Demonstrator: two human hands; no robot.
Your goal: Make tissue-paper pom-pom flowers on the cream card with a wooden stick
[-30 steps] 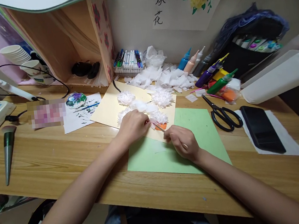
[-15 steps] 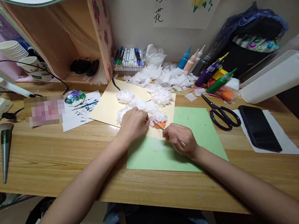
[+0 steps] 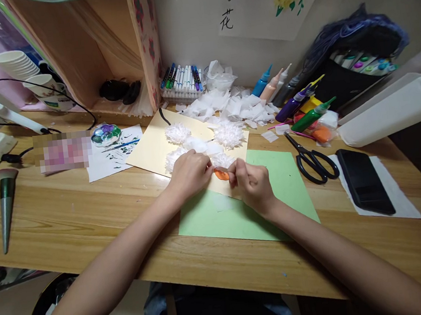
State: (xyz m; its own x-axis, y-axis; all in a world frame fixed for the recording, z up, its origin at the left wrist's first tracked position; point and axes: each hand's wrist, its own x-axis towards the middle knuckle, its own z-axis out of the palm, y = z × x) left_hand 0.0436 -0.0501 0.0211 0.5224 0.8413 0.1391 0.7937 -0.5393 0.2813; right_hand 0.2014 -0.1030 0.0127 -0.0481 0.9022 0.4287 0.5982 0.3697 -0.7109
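White tufts of crumpled tissue paper stand in a group on a cream sheet, with an orange patch near its lower edge. My left hand rests over the lower tufts, thumb and finger pinched; whatever they hold is too small to make out. Close to its fingertips, on the right, my right hand is closed around a thin wooden stick, mostly hidden by the fingers. A green sheet lies partly under the cream one.
Loose tissue squares are heaped behind the sheet, beside a box of markers. Paint bottles, black scissors and a phone lie rightward. Leftward are a paint palette, a large brush and paper cups.
My right hand has turned and risen slightly, its fingers now nearer the orange patch, and less of the stick shows. My left hand stays almost in place. The view has shifted slightly.
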